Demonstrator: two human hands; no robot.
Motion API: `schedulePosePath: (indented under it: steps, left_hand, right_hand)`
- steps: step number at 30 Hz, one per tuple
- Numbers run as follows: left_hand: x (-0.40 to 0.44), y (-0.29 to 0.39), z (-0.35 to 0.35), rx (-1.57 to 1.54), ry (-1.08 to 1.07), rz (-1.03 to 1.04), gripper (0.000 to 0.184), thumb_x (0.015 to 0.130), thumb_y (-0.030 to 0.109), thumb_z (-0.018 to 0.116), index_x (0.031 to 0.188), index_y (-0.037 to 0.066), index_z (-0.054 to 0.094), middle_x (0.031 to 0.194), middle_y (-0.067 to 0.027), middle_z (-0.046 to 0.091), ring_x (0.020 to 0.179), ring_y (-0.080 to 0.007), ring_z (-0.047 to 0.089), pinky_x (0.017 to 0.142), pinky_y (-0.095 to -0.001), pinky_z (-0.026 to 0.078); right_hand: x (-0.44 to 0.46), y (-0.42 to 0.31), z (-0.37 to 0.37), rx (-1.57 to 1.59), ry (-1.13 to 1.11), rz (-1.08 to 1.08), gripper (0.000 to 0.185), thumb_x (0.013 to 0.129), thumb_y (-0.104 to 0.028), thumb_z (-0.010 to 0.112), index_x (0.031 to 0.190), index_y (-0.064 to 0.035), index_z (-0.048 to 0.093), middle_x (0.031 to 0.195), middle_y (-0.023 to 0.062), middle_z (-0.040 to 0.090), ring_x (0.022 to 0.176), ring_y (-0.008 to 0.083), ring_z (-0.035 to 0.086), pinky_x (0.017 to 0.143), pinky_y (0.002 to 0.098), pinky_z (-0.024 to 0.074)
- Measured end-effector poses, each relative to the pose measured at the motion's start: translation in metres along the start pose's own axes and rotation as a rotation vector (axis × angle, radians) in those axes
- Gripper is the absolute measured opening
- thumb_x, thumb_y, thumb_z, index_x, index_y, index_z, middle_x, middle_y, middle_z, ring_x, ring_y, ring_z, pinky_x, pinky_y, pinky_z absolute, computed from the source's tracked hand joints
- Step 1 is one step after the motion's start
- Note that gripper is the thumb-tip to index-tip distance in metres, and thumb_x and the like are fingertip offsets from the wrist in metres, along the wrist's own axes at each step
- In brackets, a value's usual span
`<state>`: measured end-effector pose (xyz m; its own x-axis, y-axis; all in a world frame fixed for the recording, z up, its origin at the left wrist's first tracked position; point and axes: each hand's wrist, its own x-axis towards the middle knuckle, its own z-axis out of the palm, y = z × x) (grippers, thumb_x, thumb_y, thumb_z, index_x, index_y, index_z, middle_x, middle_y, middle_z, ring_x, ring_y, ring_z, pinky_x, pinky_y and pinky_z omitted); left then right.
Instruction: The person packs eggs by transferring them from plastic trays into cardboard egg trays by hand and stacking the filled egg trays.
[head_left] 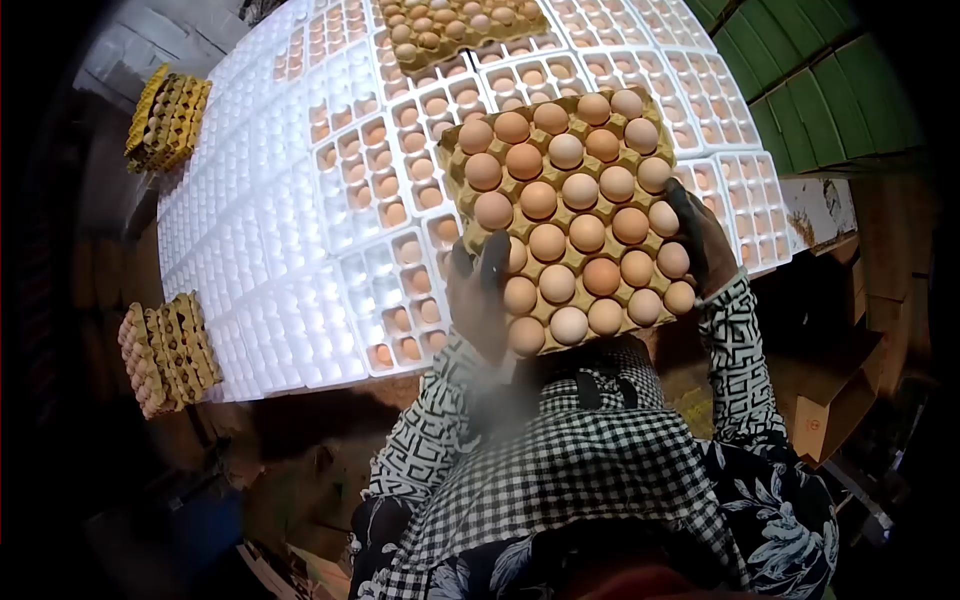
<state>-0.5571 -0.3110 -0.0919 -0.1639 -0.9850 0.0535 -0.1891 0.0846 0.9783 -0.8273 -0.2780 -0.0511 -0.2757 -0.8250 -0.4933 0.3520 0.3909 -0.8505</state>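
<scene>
Both my hands hold a pulp egg tray (460,180) full of brown eggs (587,233), raised over the near edge of the table. My left hand (482,290), in a dark-fingered glove, grips the tray's left side, partly smeared by a blur. On the right side, my right hand (703,240) is closed around the tray's edge, its dark glove fingers next to the outer eggs. Beneath and around the tray lie white foam egg trays (290,240), some with eggs in their cups and others bare.
Another pulp tray of eggs (460,25) rests at the far side of the table. Stacked egg trays (168,118) and a second stack (170,355) stand along the left edge. Green crates or boxes (820,90) are at upper right; a cardboard box (835,410) sits at lower right.
</scene>
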Motion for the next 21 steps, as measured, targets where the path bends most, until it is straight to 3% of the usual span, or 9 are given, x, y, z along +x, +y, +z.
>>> schedulePosePath:
  steps: [4,7,9,11,13,15,16,20,21]
  left_hand:
    - [-0.003,0.015,0.003,0.238,-0.084,0.079,0.039,0.095,0.017,0.056,0.133,0.009,0.052,0.127,-0.0184,0.051,0.109,-0.0318,0.055,0.093,-0.0389,0.047]
    - [0.005,0.019,-0.008,-0.043,-0.197,0.025,0.051,0.09,0.014,0.061,0.137,0.002,0.046,0.131,-0.0217,0.049,0.111,-0.0332,0.056,0.092,-0.0396,0.049]
    - [0.0,-0.004,-0.033,0.512,-0.284,0.39,0.055,0.089,0.011,0.064,0.138,-0.001,0.043,0.135,-0.0216,0.048,0.112,-0.0334,0.056,0.092,-0.0406,0.049]
    - [-0.009,-0.028,-0.048,0.419,-0.24,0.237,0.054,0.088,0.006,0.064,0.137,-0.004,0.044,0.134,-0.0209,0.05,0.116,-0.03,0.055,0.096,-0.0382,0.048]
    - [0.01,0.011,-0.04,-0.223,0.078,-0.516,0.047,0.089,0.009,0.065,0.132,-0.004,0.05,0.125,-0.0174,0.057,0.112,-0.0232,0.058,0.093,-0.0351,0.049]
    - [0.022,0.001,-0.048,0.012,0.02,-0.21,0.04,0.09,0.019,0.066,0.122,-0.003,0.058,0.103,-0.009,0.067,0.094,-0.0201,0.064,0.084,-0.0329,0.051]
    - [0.032,0.003,-0.05,0.181,-0.048,-0.123,0.038,0.092,0.021,0.066,0.12,-0.004,0.06,0.102,-0.0099,0.068,0.092,-0.0189,0.065,0.082,-0.032,0.051]
    - [0.078,0.029,-0.025,0.86,-0.235,0.163,0.042,0.085,0.038,0.072,0.108,0.004,0.064,0.091,-0.017,0.068,0.083,-0.0262,0.069,0.073,-0.0373,0.054]
    - [0.089,0.047,-0.011,1.064,-0.382,-0.101,0.049,0.083,0.044,0.072,0.109,0.005,0.061,0.091,-0.0168,0.068,0.084,-0.0272,0.069,0.073,-0.0396,0.054]
  right_hand:
    - [0.016,0.033,-0.031,-0.061,0.032,0.055,0.058,0.096,-0.047,0.055,0.132,-0.002,0.054,0.115,0.0087,0.06,0.096,0.0158,0.057,0.08,0.0286,0.0483]
    - [0.026,0.047,-0.052,-0.262,-0.014,-0.089,0.053,0.1,-0.043,0.049,0.133,-0.0015,0.053,0.121,0.0111,0.058,0.098,0.0175,0.058,0.083,0.0296,0.0486]
    - [0.026,0.05,-0.064,-0.418,0.004,-0.224,0.048,0.1,-0.037,0.049,0.133,-0.0019,0.053,0.123,0.0122,0.057,0.101,0.0189,0.059,0.086,0.0302,0.0485]
    - [0.018,0.043,-0.069,-0.547,0.125,-0.353,0.041,0.098,-0.024,0.055,0.133,-0.0031,0.054,0.124,0.0125,0.057,0.105,0.0202,0.059,0.09,0.0311,0.0479]
    - [0.008,0.012,-0.052,-0.626,0.192,-0.676,0.045,0.083,-0.005,0.068,0.127,-0.0053,0.059,0.115,0.0114,0.062,0.1,0.0217,0.062,0.087,0.0337,0.0504]
    - [0.0,-0.019,-0.018,-0.793,0.118,-0.693,0.042,0.079,-0.008,0.072,0.12,-0.006,0.064,0.108,0.0109,0.065,0.096,0.0232,0.064,0.084,0.0354,0.0517]
    - [0.007,-0.02,-0.001,-0.844,0.059,-0.86,0.039,0.076,-0.013,0.076,0.114,-0.0074,0.068,0.1,0.011,0.066,0.09,0.0254,0.065,0.081,0.0352,0.0525]
    - [0.042,-0.011,0.05,-1.513,-0.028,-0.881,0.044,0.072,-0.033,0.081,0.107,-0.012,0.066,0.112,0.0102,0.058,0.106,0.0282,0.055,0.09,0.0433,0.0453]
    - [0.051,-0.002,0.053,-1.561,-0.038,-0.9,0.045,0.071,-0.035,0.081,0.107,-0.0126,0.066,0.115,0.0098,0.056,0.109,0.0286,0.053,0.093,0.0448,0.0433]
